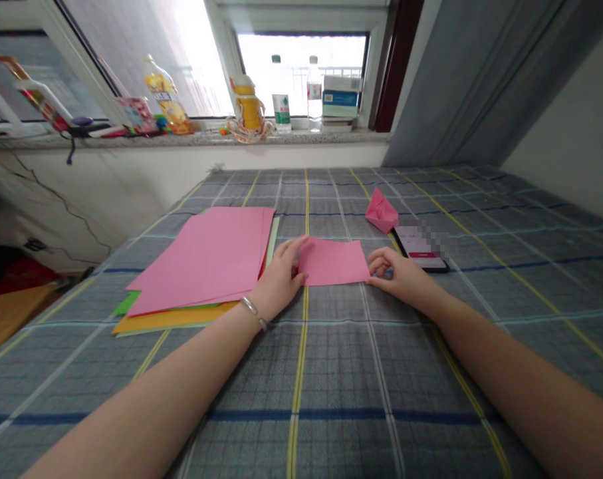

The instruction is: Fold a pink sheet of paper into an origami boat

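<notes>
A small rectangle of pink paper (334, 262) lies on the plaid cloth between my two hands. My left hand (282, 274), with a silver bangle at the wrist, pinches the paper's left edge between thumb and fingers. At the lower right corner, my right hand (393, 273) has its thumb and curled fingers closed on the paper. A stack of coloured sheets (206, 256), pink on top with orange, green and red edges showing, sits left of my left hand. Beyond my right hand stands a folded pink paper shape (381, 211), next to a phone (417, 246) with its screen lit.
Grey plaid cloth (341, 372) covers the surface under everything. Along the windowsill (301, 138) stand a yellow cup (250, 110), an orange drink bottle (167, 100), two clear bottles (282, 106) and stacked boxes (340, 100). A grey curtain (461, 86) hangs at the right.
</notes>
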Demonstrator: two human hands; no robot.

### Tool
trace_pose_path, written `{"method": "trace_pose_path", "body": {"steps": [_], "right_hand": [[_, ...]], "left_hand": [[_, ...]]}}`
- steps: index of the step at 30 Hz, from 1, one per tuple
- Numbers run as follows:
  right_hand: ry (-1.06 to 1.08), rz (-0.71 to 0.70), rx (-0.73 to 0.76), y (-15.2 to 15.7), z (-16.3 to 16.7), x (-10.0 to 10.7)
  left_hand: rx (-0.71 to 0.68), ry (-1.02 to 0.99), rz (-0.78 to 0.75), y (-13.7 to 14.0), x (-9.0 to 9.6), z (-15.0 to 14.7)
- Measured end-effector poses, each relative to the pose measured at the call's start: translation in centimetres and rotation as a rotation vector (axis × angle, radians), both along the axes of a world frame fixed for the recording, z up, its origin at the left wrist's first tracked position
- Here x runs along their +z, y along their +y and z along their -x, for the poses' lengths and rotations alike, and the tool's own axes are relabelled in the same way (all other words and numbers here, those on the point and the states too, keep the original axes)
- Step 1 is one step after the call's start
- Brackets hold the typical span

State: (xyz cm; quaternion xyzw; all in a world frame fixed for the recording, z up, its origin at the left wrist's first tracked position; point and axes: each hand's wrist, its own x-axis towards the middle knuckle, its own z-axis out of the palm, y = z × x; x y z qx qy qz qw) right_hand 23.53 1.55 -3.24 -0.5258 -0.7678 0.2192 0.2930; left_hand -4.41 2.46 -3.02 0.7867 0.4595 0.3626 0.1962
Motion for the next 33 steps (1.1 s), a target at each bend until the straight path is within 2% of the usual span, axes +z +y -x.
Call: {"method": "trace_pose_path", "body": {"steps": [2, 4, 7, 11, 17, 25, 29, 33], "right_hand": [[0.148, 0.039, -0.022, 0.3, 0.1, -0.6], [0.264, 0.063, -0.051, 0.5, 0.2, -1.0], [0.327, 0.029, -0.068, 0.8, 0.1, -1.1], [0.176, -0.085, -0.122, 0.9, -0.1, -0.9], [0.146, -0.146, -0.185, 0.8, -0.6, -0.7], [0.401, -0.083, -0.039, 1.1, -0.7, -1.8], [0.427, 0.013, 0.002, 0.9, -0.2, -1.7], [0.469, 0.097, 0.009, 1.0, -0.1, -1.9]], "left_hand": [[0.043, -0.174, 0.095, 0.4, -0.5, -0.1], [0.023, -0.317, 0.185, 0.6, -0.6, -0.3], [-0.052, -0.376, 0.239, 0.6, -0.3, -0.4], [-0.064, -0.079, 0.035, -0.2, 0.7, -0.2], [-0.181, 0.298, -0.208, -1.3, 1.7, 0.3], [-0.446, 0.517, -0.550, -0.7, 1.6, 0.4], [-0.499, 0.641, -0.564, -1.0, 1.6, 0.4], [-0.363, 0.819, -0.478, -1.5, 1.9, 0.4]]}}
